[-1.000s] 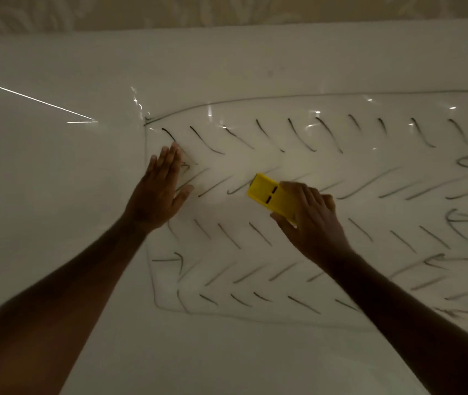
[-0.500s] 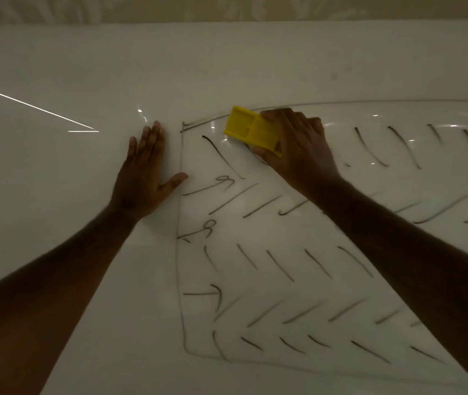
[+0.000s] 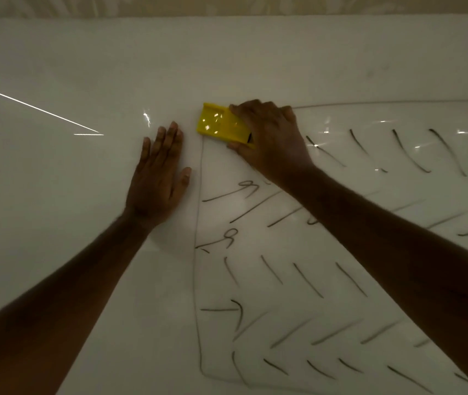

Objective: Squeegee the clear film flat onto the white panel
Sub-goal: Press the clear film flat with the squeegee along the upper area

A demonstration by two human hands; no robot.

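A clear film (image 3: 298,295) with dark pen strokes lies on the white panel (image 3: 70,67), covering the right half of the view. My right hand (image 3: 269,141) grips a yellow squeegee (image 3: 218,124) at the film's upper left corner; the blade's far end reaches past the film's edge onto bare panel. My left hand (image 3: 160,178) lies flat, fingers spread, on the bare panel just left of the film's left edge, not touching the film.
A thin bright line of light (image 3: 33,108) runs across the panel at the left. A patterned beige surface (image 3: 227,4) shows beyond the panel's far edge. Bare panel extends left of the film and above it.
My right hand has pushed the squeegee up and left from the film's middle to its top left corner. My left hand has shifted off the film's edge onto bare panel.
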